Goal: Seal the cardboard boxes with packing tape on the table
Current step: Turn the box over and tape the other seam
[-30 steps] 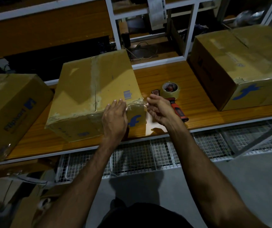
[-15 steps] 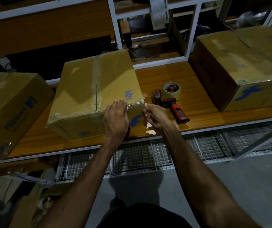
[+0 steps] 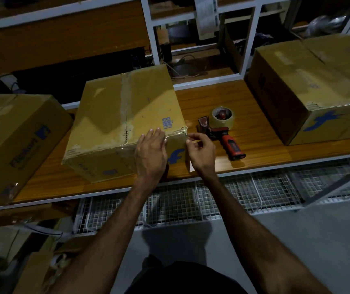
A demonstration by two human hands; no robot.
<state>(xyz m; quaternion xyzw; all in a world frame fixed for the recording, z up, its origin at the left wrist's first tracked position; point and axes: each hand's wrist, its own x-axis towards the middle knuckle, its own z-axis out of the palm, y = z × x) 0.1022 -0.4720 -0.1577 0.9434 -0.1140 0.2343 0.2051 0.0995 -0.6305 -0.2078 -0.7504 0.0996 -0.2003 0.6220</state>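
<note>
Boxes [image 3: 125, 115] number three, hands [image 3: 150, 151] two, tape dispenser [image 3: 222, 128] one.

tape dispenser [image 3: 222, 126] beside box [image 3: 125, 115], bare table [image 3: 261, 132] beyond

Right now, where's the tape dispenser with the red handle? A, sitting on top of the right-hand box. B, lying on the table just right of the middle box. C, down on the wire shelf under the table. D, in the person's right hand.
B: the tape dispenser lies on the table with nothing gripping it, just right of the middle box, while the right hand works at that box's near right corner.
</note>
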